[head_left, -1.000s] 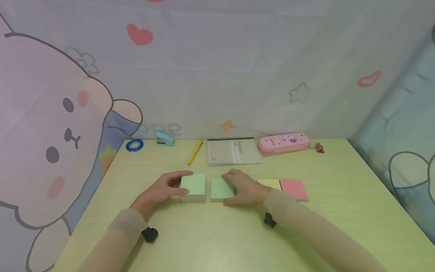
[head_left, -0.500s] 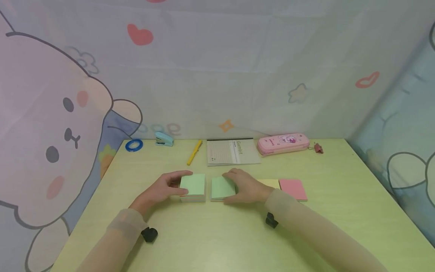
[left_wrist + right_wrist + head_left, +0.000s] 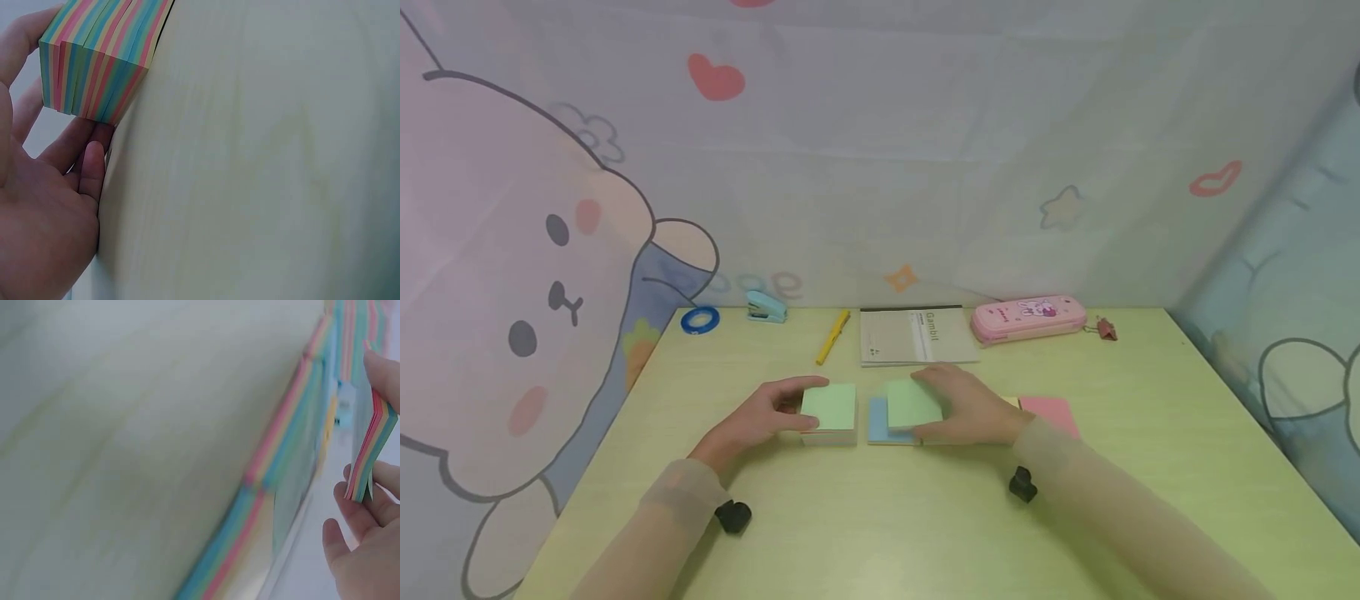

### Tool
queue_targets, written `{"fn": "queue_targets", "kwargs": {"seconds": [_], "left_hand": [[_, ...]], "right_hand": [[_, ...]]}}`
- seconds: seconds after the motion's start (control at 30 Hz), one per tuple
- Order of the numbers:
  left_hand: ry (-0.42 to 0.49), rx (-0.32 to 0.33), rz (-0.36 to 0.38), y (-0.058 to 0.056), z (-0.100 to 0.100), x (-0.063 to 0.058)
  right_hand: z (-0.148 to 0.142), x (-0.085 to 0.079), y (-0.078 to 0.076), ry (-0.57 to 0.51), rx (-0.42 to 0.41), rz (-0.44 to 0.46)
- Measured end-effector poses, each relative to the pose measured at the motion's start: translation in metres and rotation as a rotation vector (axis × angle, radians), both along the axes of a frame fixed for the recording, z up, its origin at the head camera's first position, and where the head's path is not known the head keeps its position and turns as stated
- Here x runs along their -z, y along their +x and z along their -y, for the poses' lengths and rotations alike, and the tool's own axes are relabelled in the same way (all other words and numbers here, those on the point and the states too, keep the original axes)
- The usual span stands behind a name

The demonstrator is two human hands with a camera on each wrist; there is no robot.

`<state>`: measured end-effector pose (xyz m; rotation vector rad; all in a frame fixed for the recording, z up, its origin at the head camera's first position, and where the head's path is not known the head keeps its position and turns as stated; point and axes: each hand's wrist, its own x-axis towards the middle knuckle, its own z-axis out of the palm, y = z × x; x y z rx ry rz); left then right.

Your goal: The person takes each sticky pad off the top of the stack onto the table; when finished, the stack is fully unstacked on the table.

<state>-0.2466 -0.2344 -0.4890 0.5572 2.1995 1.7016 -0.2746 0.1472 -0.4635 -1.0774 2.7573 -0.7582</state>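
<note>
Tape roll (image 3: 702, 331), blue, lying flat, left of centre. Stapler (image 3: 767, 309), light blue, just right of it. Pen (image 3: 832, 337), yellow, slanted. Notebook (image 3: 917, 337), marked "Gambit", mid-frame. Pencil case (image 3: 1028, 320), pink, right of centre; dark red charm (image 3: 1107, 329) at its right end. Worktop (image 3: 880, 525), pale yellow-green. Backdrop cloth (image 3: 880, 167), cartoon print, upper frame.

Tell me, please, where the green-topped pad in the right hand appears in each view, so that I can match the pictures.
Head: the green-topped pad is just right of centre, in the right hand, partly covering the blue pad.
Left wrist: not in it.
Right wrist: near the right edge, around mid-height, its striped side showing.
Shared landmark: the tabletop, visible in all three.
</note>
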Motion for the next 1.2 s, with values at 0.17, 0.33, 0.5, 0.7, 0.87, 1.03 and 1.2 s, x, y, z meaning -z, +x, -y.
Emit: {"fn": "queue_targets", "kwargs": {"seconds": [0.17,0.33,0.5,0.7,0.87,1.03,1.2], "left_hand": [[-0.001,0.006,-0.005,-0.001,0.0,0.0],[-0.012,-0.007,-0.009,-0.001,0.0,-0.001],[-0.011,-0.007,-0.009,-0.002,0.0,-0.001],[-0.016,-0.007,-0.011,-0.001,-0.001,-0.001],[-0.016,-0.009,-0.009,-0.001,-0.001,0.0],[-0.012,-0.007,-0.008,0.0,-0.002,0.0],[-0.014,-0.01,-0.002,-0.001,-0.001,0.0]], "right_hand": [[-0.051,-0.005,0.0,-0.046,0.096,0.039],[-0.114,-0.007,0.001,-0.095,0.156,0.08],[-0.175,-0.007,0.005,-0.074,0.254,0.081],[-0.227,0.001,0.013,-0.002,0.345,0.103],[-0.251,0.009,0.014,-0.009,0.298,0.083],[-0.257,0.014,0.017,0.037,0.263,0.076],[-0.256,0.015,0.017,0.048,0.233,0.074]]}}
